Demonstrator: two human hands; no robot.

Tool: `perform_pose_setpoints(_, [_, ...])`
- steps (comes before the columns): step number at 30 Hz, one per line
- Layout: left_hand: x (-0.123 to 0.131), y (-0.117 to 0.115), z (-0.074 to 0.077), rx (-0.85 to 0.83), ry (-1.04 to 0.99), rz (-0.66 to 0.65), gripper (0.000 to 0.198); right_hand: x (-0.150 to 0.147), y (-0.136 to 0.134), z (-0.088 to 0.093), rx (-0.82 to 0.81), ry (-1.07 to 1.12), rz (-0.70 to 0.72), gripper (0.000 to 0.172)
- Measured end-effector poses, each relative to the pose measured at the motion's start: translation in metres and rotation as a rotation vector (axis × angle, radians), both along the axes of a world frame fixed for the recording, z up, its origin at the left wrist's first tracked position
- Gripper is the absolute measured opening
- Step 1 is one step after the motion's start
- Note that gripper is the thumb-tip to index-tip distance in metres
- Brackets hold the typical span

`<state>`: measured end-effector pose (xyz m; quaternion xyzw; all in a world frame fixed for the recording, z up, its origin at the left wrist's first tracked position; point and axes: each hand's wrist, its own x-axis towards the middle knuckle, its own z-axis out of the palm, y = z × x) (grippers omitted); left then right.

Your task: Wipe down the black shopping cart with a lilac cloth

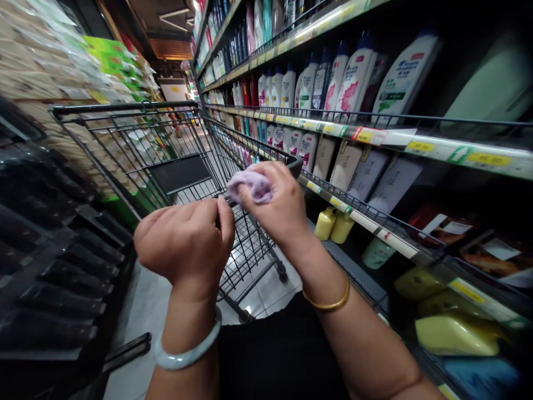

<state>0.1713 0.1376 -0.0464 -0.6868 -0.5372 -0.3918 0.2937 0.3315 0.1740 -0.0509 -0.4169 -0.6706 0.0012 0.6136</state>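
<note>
My left hand [187, 239] is closed in a fist over the near handle of a black wire shopping cart [179, 172], thumb toward the right. Its fingers wrap round to the far side, out of sight. A crumpled light purple cloth [252, 186] pokes out from the closed fingers of my right hand [278, 203]. This hand sits at the right part of the same handle; whether it also grips the bar is hidden. Below the hands, the visible part of the cart's basket shows bare wire mesh and floor tiles.
On the right, shelves hold several white shampoo bottles [353, 78], boxes [345, 166] and yellow pump bottles [342, 226]. A shelf edge [375, 230] runs close beside the cart. Stacked packages [41, 72] and dark packs [62, 266] line the left. A tiled aisle [152, 300] runs ahead.
</note>
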Motion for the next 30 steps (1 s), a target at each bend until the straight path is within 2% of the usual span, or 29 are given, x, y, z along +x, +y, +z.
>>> perform_pose_setpoints(3, [-0.001, 0.0, 0.001, 0.007, -0.048, -0.035, 0.036, -0.014, -0.005, 0.001, 0.013, -0.064, 0.119, 0.016])
perform_pose_setpoints(9, [-0.011, 0.003, -0.002, 0.0, 0.007, -0.016, 0.029, 0.002, 0.017, -0.012, -0.003, 0.073, -0.092, 0.009])
perform_pose_setpoints(11, [-0.014, 0.003, -0.003, -0.009, -0.012, -0.014, 0.028, -0.004, 0.014, -0.014, -0.009, 0.064, -0.092, 0.011])
perform_pose_setpoints(15, [-0.017, 0.003, -0.001, -0.028, -0.052, -0.015, 0.028, -0.024, 0.002, -0.012, 0.074, -0.085, 0.033, 0.02])
perform_pose_setpoints(17, [-0.018, 0.003, -0.001, -0.026, -0.05, -0.006, 0.028, -0.023, 0.004, -0.012, 0.098, -0.119, 0.047, 0.02])
perform_pose_setpoints(23, [-0.021, 0.006, -0.003, -0.003, 0.004, 0.048, 0.03, -0.001, 0.021, -0.018, -0.014, 0.033, -0.117, 0.013])
perform_pose_setpoints(25, [-0.022, 0.011, -0.005, 0.017, -0.003, 0.053, 0.031, -0.009, 0.019, -0.019, -0.005, 0.023, -0.117, 0.016])
perform_pose_setpoints(30, [-0.028, 0.03, -0.007, -0.004, -0.076, 0.04, 0.034, -0.038, 0.012, -0.023, 0.062, -0.148, -0.013, 0.022])
